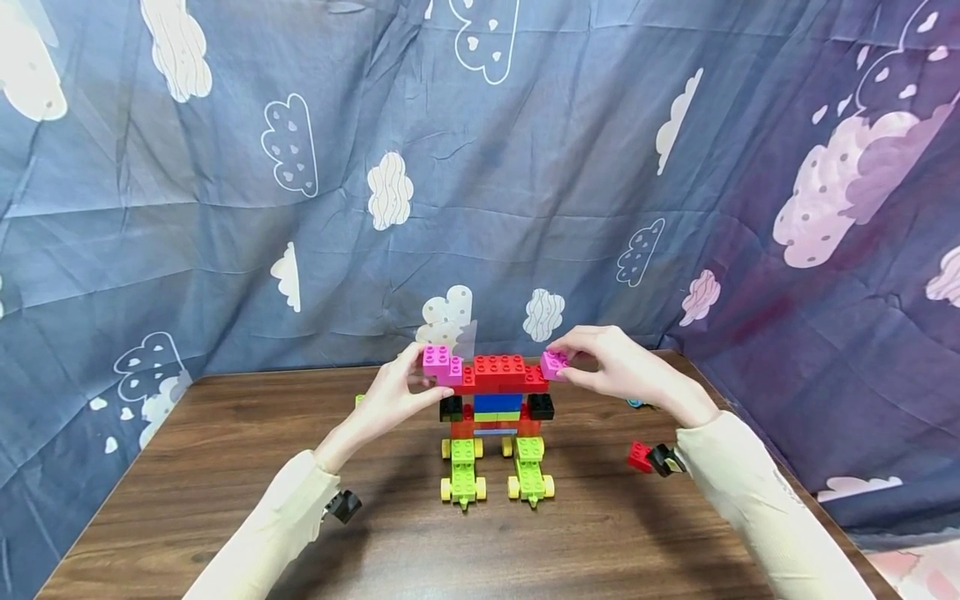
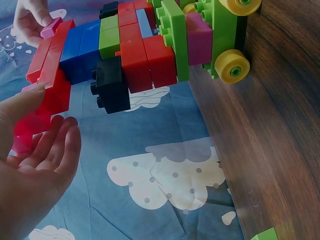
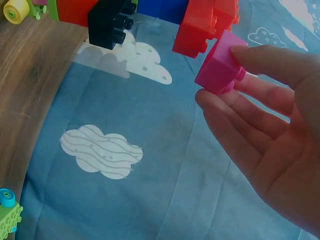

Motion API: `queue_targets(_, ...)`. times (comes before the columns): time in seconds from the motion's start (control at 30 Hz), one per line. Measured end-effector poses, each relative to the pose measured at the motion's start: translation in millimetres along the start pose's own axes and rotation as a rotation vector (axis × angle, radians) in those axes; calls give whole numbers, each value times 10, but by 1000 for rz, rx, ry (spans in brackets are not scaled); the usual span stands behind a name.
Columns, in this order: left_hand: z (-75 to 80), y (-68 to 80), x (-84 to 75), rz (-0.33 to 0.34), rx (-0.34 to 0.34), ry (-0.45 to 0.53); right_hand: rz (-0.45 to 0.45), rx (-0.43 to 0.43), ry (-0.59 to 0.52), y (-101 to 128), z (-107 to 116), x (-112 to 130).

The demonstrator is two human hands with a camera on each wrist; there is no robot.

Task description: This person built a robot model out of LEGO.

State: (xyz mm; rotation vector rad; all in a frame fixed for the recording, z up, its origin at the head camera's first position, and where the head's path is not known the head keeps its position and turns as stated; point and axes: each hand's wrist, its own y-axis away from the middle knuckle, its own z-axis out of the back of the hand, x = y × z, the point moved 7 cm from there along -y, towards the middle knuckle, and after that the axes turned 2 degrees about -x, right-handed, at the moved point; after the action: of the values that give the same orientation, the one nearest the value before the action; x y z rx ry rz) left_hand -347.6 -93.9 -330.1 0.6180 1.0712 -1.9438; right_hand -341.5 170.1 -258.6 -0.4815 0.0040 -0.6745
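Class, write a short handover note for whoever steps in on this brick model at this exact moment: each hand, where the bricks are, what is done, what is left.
Left hand: grip on the pink brick at the left end of the model's red top row.
Right hand: pinching a second pink brick against the right end; whether it is seated cannot be told.
Done: brick model stands on the table on two green wheeled bases.
Left: likely pressing the right pink brick home. Loose red and black bricks lie beside the right sleeve.
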Motion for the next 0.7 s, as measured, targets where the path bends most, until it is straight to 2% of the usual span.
queue_targets(0.57,-4,11,9,19,10,11,59,4,7,-56,-46,100)
queue_targets(0.7,-6,6,6,16,6,16,46,22,-1,-71,-66,81)
